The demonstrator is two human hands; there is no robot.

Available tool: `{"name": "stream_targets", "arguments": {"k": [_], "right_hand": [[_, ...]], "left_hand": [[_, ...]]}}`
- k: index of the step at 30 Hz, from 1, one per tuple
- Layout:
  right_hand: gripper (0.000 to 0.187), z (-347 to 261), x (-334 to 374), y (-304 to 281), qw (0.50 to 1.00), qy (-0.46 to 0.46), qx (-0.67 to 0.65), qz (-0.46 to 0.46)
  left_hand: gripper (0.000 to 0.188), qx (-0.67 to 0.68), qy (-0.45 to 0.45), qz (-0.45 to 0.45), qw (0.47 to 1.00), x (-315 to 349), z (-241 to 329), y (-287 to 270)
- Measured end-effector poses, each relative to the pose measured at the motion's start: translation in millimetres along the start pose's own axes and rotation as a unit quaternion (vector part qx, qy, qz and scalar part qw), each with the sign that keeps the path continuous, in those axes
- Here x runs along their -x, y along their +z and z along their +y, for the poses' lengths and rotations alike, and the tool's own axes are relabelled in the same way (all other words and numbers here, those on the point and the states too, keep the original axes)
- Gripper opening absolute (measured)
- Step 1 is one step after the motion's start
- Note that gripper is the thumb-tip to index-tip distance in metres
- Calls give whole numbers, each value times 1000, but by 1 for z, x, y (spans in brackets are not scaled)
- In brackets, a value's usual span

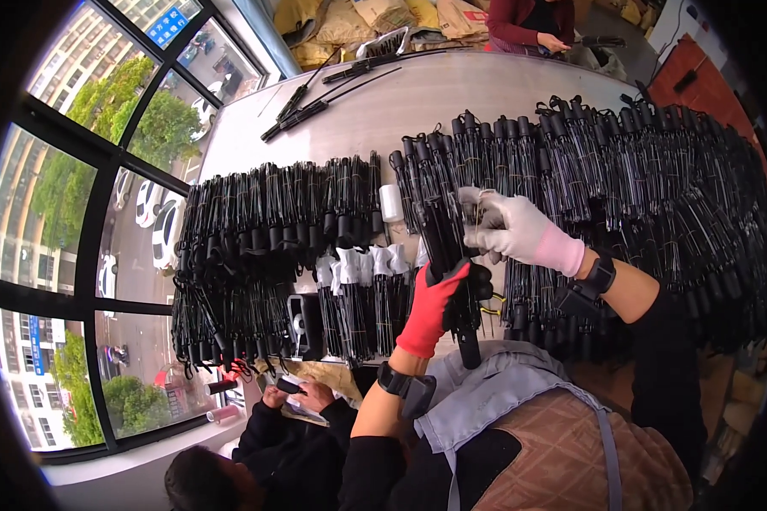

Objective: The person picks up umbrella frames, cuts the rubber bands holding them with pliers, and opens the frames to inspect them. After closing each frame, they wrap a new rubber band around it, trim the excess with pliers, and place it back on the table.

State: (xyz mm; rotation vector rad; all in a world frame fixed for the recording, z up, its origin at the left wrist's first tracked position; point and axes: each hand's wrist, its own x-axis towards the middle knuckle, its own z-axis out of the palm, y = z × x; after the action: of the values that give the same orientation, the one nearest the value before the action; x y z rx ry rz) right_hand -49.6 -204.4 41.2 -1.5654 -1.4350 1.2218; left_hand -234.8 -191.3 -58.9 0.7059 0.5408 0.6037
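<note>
My left hand (435,308), in a red glove with a dark palm, is closed around a bundle of black folded umbrella frames (440,243), held tilted above the table's near side. My right hand (524,232) wears a white glove with a pink cuff. It is beside the bundle's right side, its fingers curled and pinched together; whatever they hold is too small to make out. Banded umbrella frames (588,162) lie packed in rows to the right. More umbrella frames (268,204) are lined up on the left. The bundle hides part of the table beneath it.
A white cylinder (390,203) stands between the rows. White-wrapped umbrella frames (362,268) and a black box (305,326) are at the near left. Loose umbrella frames (296,117) lie farther back. A yellow-handled tool (492,304) is near my hands. Co-workers' hands (314,396) show nearby.
</note>
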Motion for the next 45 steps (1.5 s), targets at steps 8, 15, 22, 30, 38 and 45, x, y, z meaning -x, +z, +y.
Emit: {"name": "stream_targets", "arguments": {"k": [8,15,22,30,38,45], "right_hand": [[72,-39,-6,-49,881,-126,455,-23],[69,-56,-13,-42,770,-199,602,-78],[75,-46,-18,-41,781,-122,579,-200],[76,-38,-1,-46,793,-171,571,-122],[60,-10,-13,-45,791,-163,556,-197],[31,108,-11,-1,906,149,-280,-280]], "left_hand": [[28,-47,0,-14,999,0,22,20],[32,-250,49,32,966,-6,20,18],[37,-411,138,27,901,-4,1,-1],[39,-446,128,32,885,-11,-11,-18],[41,-465,187,11,865,-13,-10,-15],[32,-107,58,107,987,-8,-9,-42]]}}
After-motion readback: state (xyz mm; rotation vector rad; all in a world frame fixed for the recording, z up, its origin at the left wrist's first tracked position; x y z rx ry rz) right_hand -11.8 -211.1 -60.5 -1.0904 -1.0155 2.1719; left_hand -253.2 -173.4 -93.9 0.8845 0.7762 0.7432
